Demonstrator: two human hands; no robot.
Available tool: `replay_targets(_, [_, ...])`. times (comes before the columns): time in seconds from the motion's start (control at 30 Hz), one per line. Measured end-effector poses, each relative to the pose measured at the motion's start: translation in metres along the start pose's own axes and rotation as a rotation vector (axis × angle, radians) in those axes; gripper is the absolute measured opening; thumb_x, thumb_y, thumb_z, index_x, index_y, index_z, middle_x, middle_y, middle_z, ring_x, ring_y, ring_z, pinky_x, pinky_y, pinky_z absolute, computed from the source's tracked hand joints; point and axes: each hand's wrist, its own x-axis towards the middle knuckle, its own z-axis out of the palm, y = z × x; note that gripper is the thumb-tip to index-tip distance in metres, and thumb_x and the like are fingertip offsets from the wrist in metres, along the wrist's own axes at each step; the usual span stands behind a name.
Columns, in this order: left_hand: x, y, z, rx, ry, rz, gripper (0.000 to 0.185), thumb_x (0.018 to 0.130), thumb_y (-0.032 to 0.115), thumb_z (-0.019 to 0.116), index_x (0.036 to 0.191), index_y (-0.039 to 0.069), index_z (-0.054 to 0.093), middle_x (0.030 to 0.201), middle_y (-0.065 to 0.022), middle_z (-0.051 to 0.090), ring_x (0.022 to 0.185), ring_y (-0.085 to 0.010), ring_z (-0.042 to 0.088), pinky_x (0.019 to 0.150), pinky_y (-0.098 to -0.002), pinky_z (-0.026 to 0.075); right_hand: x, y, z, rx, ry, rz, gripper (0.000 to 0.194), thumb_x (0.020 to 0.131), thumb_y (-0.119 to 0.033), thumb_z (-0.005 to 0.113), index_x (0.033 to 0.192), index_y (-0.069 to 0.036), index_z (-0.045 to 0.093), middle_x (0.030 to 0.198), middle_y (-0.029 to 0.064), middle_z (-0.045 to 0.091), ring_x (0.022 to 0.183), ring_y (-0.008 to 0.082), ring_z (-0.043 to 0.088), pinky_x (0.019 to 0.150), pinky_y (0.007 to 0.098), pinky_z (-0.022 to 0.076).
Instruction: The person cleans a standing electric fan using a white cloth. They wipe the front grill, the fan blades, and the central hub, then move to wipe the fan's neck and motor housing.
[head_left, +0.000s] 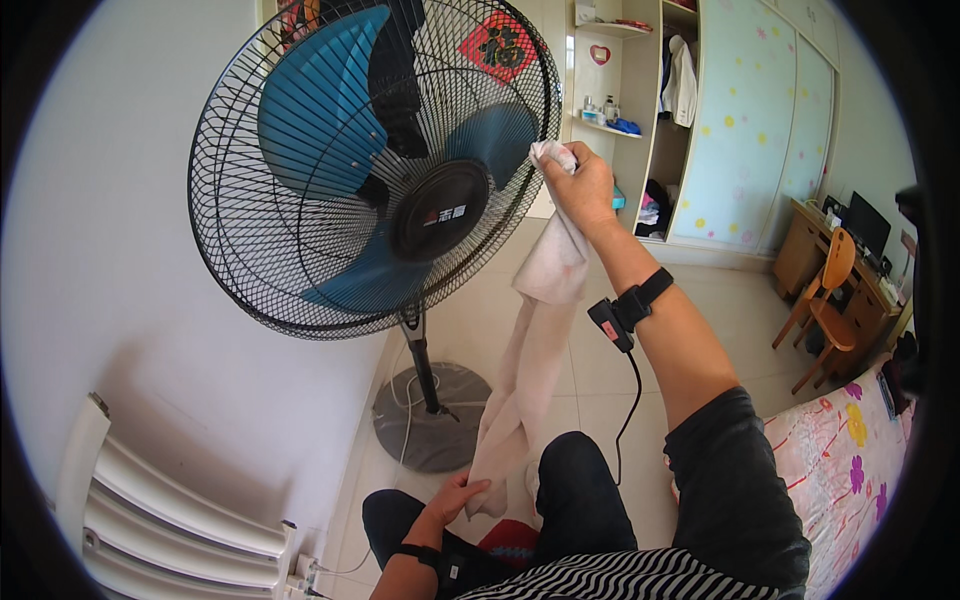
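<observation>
A large black pedestal fan with blue blades (322, 112) stands before me, its wire guard (247, 247) tilted towards me. My right hand (585, 184) grips the bunched upper end of a pale, stained cloth (555, 262) at the right rim of the guard. The cloth hangs down, loosely twisted, to my left hand (455, 496), whose fingers hold its lower end above my knees. The fan's round base (442, 442) rests on the tiled floor behind the cloth.
A white slatted frame (180, 510) stands by the wall at lower left, near a plugged-in power socket (304, 570). A flowered bedspread (832, 465) lies at right. Farther back are a wooden chair (832, 300), a desk (795, 259) and a wardrobe (735, 142).
</observation>
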Motion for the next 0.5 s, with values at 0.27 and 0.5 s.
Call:
replay_targets(0.27, [-0.001, -0.001, 0.000, 0.009, -0.012, 0.003, 0.040, 0.092, 0.016, 0.070, 0.129, 0.003, 0.062, 0.116, -0.0018, 0.066, 0.104, -0.0136, 0.061, 0.093, -0.0301, 0.049, -0.038, -0.005, 0.010, 0.299, -0.185, -0.275, 0.023, 0.082, -0.021, 0.075, 0.097, -0.006, 0.068, 0.080, 0.0153, 0.071, 0.074, 0.0270, 0.070, 0.070, 0.0356, 0.0537])
replay_targets(0.5, [0.000, -0.002, -0.002, -0.029, -0.006, -0.001, 0.040, 0.090, 0.015, 0.072, 0.126, 0.000, 0.062, 0.113, -0.0058, 0.068, 0.100, -0.0173, 0.065, 0.090, -0.0320, 0.052, -0.018, 0.025, 0.011, 0.080, -0.048, 0.072, 0.033, 0.079, -0.029, 0.076, 0.100, -0.004, 0.070, 0.084, 0.0174, 0.072, 0.076, 0.0304, 0.070, 0.072, 0.0371, 0.0545])
